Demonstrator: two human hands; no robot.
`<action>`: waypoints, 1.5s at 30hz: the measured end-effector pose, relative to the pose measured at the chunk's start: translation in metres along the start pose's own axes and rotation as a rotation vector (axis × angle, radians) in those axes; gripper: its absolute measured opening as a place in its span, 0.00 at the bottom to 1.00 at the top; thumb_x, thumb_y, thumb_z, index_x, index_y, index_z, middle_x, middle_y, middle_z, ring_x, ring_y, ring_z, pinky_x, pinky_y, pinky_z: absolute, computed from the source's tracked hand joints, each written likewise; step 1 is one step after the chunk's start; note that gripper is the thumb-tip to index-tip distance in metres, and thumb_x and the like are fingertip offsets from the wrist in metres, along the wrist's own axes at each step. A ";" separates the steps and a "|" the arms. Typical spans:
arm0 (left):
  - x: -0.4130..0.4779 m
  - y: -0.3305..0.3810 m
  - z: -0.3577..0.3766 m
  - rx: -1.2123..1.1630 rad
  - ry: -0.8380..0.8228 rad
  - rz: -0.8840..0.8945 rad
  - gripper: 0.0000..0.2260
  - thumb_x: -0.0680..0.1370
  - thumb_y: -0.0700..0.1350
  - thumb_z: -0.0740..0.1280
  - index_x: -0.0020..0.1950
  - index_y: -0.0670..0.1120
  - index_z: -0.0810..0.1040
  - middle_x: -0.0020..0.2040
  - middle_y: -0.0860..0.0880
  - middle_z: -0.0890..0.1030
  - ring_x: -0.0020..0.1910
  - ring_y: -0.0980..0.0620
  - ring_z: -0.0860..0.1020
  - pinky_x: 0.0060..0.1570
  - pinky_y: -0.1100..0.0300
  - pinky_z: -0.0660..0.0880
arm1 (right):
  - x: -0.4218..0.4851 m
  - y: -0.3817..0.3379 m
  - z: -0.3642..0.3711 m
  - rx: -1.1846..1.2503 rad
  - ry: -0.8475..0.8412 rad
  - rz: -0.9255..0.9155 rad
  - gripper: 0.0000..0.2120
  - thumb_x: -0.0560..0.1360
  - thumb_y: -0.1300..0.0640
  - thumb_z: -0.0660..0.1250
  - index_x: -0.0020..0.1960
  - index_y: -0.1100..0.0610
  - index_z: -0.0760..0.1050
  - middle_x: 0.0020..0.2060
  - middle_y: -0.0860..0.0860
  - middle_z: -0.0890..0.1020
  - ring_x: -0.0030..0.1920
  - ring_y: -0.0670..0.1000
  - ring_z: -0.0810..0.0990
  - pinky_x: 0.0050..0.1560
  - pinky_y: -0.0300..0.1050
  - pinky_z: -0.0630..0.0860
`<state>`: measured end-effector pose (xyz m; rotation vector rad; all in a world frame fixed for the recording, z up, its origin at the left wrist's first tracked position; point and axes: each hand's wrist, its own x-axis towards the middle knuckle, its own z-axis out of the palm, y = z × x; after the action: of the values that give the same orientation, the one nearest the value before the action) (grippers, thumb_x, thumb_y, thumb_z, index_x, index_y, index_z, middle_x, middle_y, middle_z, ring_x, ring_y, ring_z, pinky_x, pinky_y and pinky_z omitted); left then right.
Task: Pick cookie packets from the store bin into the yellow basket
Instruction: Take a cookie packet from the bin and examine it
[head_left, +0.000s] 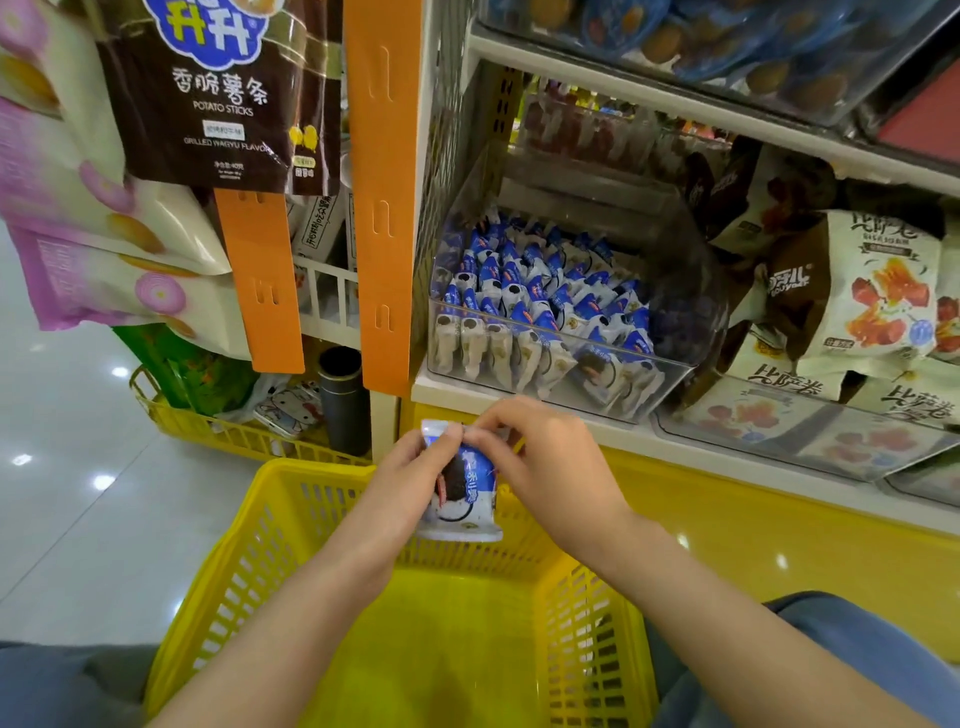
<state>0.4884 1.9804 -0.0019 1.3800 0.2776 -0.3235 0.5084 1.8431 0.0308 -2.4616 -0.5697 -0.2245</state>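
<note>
Over yellow basket (244, 561), blue-and-white cookie packet (465, 499), likely sandwich-cookie print

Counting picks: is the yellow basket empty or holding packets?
Empty where visible: yellow basket floor bare; left hand, right hand hold a cookie packet above it.

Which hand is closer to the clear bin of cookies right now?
Right. The right hand is just below the front edge of the bin, pinching the top of a packet. The left hand grips the same packet, further left and slightly lower.
</note>
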 end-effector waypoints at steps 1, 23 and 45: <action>-0.001 -0.001 0.000 0.028 -0.021 -0.023 0.13 0.76 0.54 0.65 0.54 0.47 0.76 0.47 0.46 0.84 0.45 0.52 0.83 0.44 0.58 0.79 | 0.002 0.002 -0.001 0.066 0.011 0.078 0.06 0.76 0.52 0.65 0.43 0.53 0.78 0.37 0.44 0.79 0.38 0.44 0.76 0.41 0.45 0.75; 0.001 0.004 -0.008 0.188 0.238 0.393 0.04 0.74 0.40 0.69 0.41 0.48 0.80 0.37 0.51 0.82 0.36 0.61 0.79 0.34 0.71 0.73 | 0.002 0.005 0.006 0.369 -0.130 0.231 0.07 0.74 0.52 0.67 0.52 0.49 0.74 0.44 0.42 0.80 0.45 0.38 0.78 0.46 0.33 0.76; 0.001 0.007 -0.005 0.163 0.159 0.302 0.04 0.77 0.43 0.65 0.45 0.46 0.79 0.41 0.48 0.82 0.41 0.55 0.81 0.40 0.63 0.78 | -0.003 0.001 0.001 -0.041 0.041 -0.031 0.06 0.76 0.50 0.64 0.47 0.50 0.77 0.41 0.43 0.79 0.42 0.44 0.77 0.40 0.45 0.77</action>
<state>0.4922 1.9862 0.0036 1.5866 0.1724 0.0152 0.5066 1.8414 0.0289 -2.4830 -0.5920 -0.3008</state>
